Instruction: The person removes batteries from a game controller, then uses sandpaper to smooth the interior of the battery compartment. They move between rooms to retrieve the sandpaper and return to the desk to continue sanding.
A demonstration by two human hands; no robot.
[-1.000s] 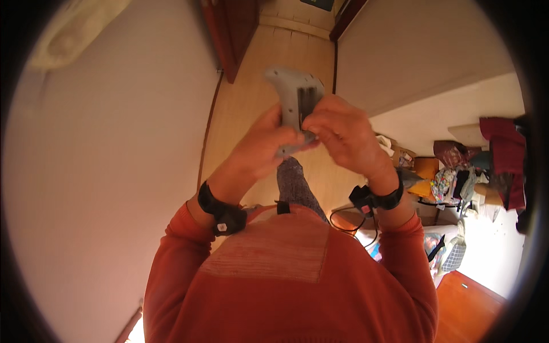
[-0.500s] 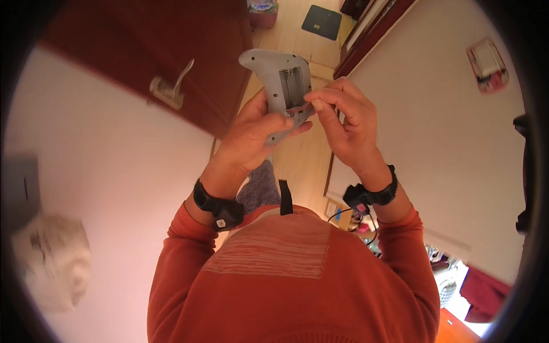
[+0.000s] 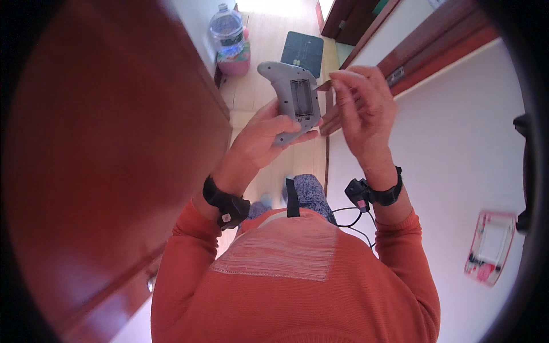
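My left hand [image 3: 266,134] is closed round the lower part of a grey game controller [image 3: 280,86], its back facing up. The thumb lies across it below the uncovered battery compartment [image 3: 301,98]. Whether batteries lie in that compartment I cannot tell. Just right of the controller, thumb and forefinger of my right hand [image 3: 369,108] are pinched on a thin, dark flat piece [image 3: 324,86] whose kind is not clear. Its tip reaches close to the controller's edge. Black straps with small boxes sit on both wrists.
A brown door [image 3: 114,143] fills the left side. Ahead, a large water bottle [image 3: 227,31] stands on a pink container [image 3: 234,63], with a dark mat [image 3: 303,50] on the floor. At right, a white wall carries a red-framed switch [image 3: 489,246]. A cable [image 3: 349,224] hangs by my right wrist.
My right hand has drawn away from the compartment, up and to the right, and a thin piece shows at its fingertips. The view has moved along the hallway; the water bottle is now visible.
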